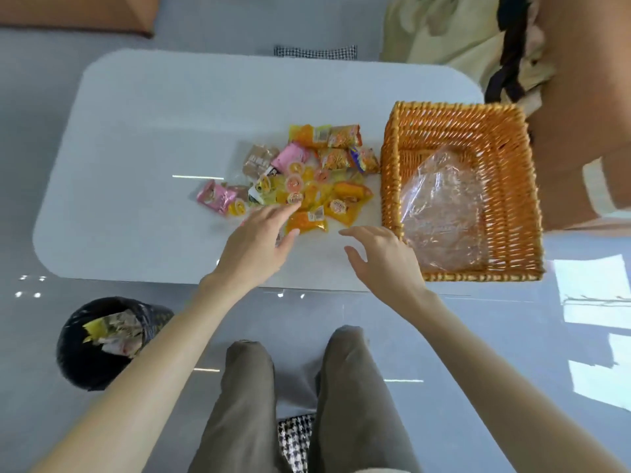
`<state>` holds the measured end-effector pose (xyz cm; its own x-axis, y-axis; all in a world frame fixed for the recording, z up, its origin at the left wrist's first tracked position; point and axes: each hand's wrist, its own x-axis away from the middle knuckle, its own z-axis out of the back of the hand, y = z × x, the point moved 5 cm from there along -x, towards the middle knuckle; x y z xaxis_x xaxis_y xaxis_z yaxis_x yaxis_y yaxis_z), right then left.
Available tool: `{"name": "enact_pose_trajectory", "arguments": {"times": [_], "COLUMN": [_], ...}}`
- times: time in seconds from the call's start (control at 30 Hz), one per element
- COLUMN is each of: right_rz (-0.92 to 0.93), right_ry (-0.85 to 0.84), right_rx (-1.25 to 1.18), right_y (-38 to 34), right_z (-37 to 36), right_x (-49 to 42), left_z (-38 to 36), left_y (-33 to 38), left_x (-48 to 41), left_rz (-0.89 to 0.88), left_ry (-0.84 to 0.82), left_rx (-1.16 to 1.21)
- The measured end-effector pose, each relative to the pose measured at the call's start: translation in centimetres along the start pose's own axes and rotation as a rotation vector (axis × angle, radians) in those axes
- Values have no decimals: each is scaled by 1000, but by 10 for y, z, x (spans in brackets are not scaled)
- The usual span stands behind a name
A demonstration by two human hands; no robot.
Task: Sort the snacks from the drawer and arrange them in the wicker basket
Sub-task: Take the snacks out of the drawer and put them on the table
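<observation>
A heap of snacks (307, 175) lies mid-table: orange and yellow packets, pink wrappers, brown bars and small jelly cups. To its right stands the orange wicker basket (512, 138), holding only a crumpled clear plastic bag (444, 213). My left hand (259, 240) reaches over the near edge of the heap, fingers straight, tips at an orange packet (307, 223). My right hand (382, 254) hovers open between the heap and the basket's near left corner, holding nothing.
The white table (153, 148) has rounded corners. A black bin (102, 339) with wrappers inside stands on the floor at the near left. Brown furniture (587, 97) and a beige cloth (454, 39) lie behind the basket. My legs are below the table edge.
</observation>
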<state>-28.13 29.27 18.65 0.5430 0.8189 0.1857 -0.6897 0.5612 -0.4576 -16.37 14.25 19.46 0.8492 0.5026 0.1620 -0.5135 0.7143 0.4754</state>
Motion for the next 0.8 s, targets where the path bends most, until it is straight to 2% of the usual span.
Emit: {"name": "enact_pose_trajectory", "arguments": {"times": [0.23, 0.43, 0.6, 0.8], "right_rz": [-130, -266, -304, -375], "right_ry": [35, 47, 108, 150], "right_rx": [-57, -73, -99, -108], "right_y": [32, 62, 79, 142], "right_z": [87, 128, 164, 206], "right_x": [16, 7, 3, 1], "left_z": [41, 44, 48, 33], "left_y": [90, 135, 172, 241], "left_x": [-26, -65, -96, -145], "left_rz": [-51, -109, -163, -231], "left_ry": [48, -44, -72, -108], "left_rx": [-8, 3, -32, -31]}}
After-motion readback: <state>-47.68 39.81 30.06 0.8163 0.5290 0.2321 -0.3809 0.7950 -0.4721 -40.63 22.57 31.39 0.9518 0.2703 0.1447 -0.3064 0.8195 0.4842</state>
